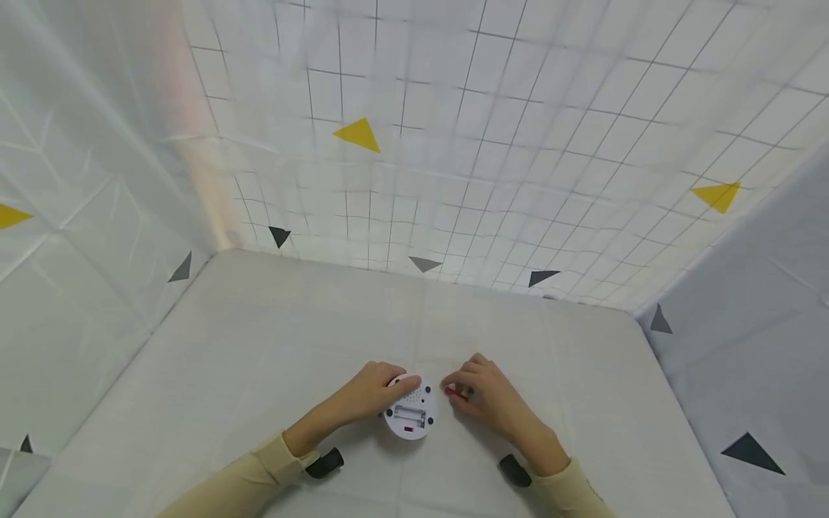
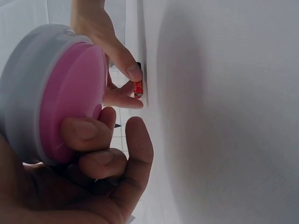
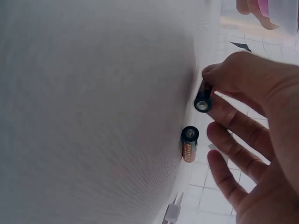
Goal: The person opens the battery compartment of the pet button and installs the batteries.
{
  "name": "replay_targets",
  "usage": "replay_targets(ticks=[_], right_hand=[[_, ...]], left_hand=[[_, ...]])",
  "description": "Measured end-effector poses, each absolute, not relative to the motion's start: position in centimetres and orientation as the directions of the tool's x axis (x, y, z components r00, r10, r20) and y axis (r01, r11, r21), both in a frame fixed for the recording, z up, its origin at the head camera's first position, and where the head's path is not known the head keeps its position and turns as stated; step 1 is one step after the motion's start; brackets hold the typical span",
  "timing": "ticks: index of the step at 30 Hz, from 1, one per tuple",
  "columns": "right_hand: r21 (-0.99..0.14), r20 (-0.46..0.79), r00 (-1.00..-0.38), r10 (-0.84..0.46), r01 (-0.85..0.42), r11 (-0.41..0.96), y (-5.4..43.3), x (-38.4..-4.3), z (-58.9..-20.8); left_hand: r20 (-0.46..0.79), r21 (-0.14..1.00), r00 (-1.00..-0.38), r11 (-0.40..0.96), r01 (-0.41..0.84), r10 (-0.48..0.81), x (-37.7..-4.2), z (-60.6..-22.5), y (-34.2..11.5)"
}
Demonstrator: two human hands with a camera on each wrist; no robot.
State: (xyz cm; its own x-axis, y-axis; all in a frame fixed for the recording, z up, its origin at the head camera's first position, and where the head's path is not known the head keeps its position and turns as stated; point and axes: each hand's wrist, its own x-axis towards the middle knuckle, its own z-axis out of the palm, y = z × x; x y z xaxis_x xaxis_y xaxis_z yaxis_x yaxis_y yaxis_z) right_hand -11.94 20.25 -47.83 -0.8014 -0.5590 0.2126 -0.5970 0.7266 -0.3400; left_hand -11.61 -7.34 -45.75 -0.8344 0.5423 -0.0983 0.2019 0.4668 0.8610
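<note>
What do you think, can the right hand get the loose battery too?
Probably yes: the loose battery lies close to the right hand, with nothing seen between. Its pinched battery might make grabbing trickier, though.

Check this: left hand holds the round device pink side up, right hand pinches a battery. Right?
The pink side faces down, not up: the head view shows the white side up. The rest stands: the left hand holds the round device, the right hand pinches a battery.
</note>
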Motion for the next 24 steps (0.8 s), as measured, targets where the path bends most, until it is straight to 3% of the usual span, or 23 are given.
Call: replay_targets(ticks=[24], right_hand=[[-0.424, 0.39, -0.699, -0.599, -0.714, 0.557, 19.9, -10.7, -45.2]], left_hand=[[-0.112, 0.867, -0.841, 0.466, 0.178, 0.529, -11.4, -45.6, -7.4]])
